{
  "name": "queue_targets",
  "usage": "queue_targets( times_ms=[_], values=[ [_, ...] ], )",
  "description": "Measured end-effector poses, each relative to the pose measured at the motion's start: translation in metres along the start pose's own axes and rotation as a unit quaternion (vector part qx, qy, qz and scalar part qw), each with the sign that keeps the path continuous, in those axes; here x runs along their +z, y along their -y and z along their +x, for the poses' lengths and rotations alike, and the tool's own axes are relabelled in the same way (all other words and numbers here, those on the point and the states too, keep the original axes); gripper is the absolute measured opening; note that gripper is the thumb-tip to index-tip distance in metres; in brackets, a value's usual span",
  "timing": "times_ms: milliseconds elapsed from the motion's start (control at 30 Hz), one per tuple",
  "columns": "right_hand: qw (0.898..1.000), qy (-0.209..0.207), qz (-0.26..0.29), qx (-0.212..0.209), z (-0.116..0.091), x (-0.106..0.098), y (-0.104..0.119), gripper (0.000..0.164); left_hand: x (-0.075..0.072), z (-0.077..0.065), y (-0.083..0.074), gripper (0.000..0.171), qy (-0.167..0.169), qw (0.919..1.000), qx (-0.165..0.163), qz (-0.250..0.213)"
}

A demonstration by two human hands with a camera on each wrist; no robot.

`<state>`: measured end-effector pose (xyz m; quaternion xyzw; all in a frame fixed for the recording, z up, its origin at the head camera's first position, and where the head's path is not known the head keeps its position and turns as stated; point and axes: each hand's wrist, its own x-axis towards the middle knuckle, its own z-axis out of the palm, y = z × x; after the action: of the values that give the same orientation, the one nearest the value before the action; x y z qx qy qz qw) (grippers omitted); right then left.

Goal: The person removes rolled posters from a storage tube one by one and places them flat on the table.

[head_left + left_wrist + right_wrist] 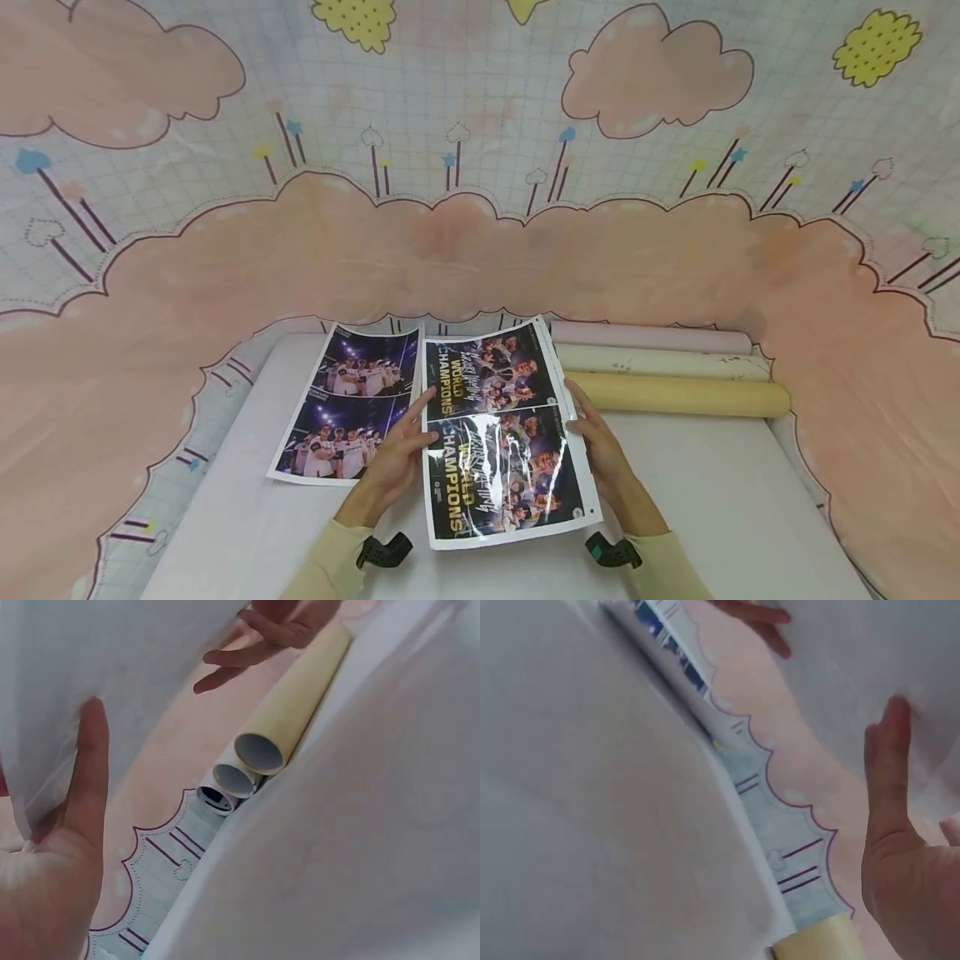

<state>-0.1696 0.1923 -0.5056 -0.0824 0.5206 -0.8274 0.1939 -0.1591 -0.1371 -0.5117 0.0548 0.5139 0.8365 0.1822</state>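
Observation:
In the head view a glossy poster sheet [495,475], printed twice with "WORLD CHAMPIONS" over a group of people, is held up above the table. My left hand [393,458] grips its left edge, thumb on the printed side. At the opposite edge my right hand [607,454] pinches the sheet, most of its fingers hidden behind. Both wrist views show the pale back of the poster sheet [90,652], with a finger of each hand extended along it. Left of it, a second poster sheet [337,425] with two team photos lies on the table.
Three rolls lie side by side at the back right: a yellow roll [675,395], a pale green one [660,362] and a pink one [652,336]. Beneath everything is a white table [225,533]. A cloud-patterned cloth [480,258] hangs behind it.

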Motion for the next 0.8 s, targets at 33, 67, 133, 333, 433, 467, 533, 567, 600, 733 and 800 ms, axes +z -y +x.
queue_targets(
  times_ms=[33, 67, 133, 333, 433, 467, 533, 567, 600, 733, 800],
  values=[
    [1.0, -0.027, -0.011, 0.009, 0.0, 0.001, 0.0, 0.066, 0.0, 0.0, 0.0, 0.081, -0.012, 0.9998, 0.005, 0.014],
    [0.998, -0.05, -0.023, 0.015, -0.001, 0.003, 0.0, 0.063, 0.001, 0.0, -0.001, 0.081, -0.021, 0.9994, 0.011, 0.024],
    [0.995, -0.079, -0.051, 0.022, -0.001, 0.005, 0.0, 0.059, 0.003, 0.0, -0.003, 0.081, -0.039, 0.9983, 0.018, 0.038],
    [0.995, -0.084, -0.045, -0.02, -0.005, 0.006, -0.003, 0.053, 0.009, 0.0, -0.01, 0.081, -0.1, 0.992, 0.07, 0.031],
    [0.994, -0.087, -0.008, -0.06, -0.006, 0.008, -0.007, 0.051, 0.012, 0.001, -0.013, 0.082, -0.122, 0.9867, 0.107, -0.004],
    [0.994, -0.09, 0.007, -0.068, -0.007, 0.01, -0.008, 0.049, 0.013, 0.001, -0.014, 0.083, -0.132, 0.9843, 0.117, -0.013],
    [0.991, -0.098, 0.03, -0.083, -0.007, 0.013, -0.011, 0.043, 0.015, 0.001, -0.015, 0.085, -0.149, 0.9793, 0.134, -0.029],
    [0.99, -0.11, 0.034, -0.083, -0.008, 0.016, -0.012, 0.041, 0.017, 0.001, -0.015, 0.085, -0.157, 0.9769, 0.14, -0.036],
    [0.989, -0.121, 0.036, -0.081, -0.008, 0.019, -0.013, 0.039, 0.019, 0.001, -0.016, 0.086, -0.166, 0.9745, 0.146, -0.041],
    [0.986, -0.157, 0.006, -0.063, -0.009, 0.03, -0.017, 0.046, 0.028, 0.001, -0.016, 0.086, -0.189, 0.9669, 0.163, -0.052],
    [0.983, -0.174, -0.014, -0.048, -0.01, 0.036, -0.019, 0.052, 0.033, 0.0, -0.016, 0.086, -0.197, 0.964, 0.17, -0.055]
  ],
)
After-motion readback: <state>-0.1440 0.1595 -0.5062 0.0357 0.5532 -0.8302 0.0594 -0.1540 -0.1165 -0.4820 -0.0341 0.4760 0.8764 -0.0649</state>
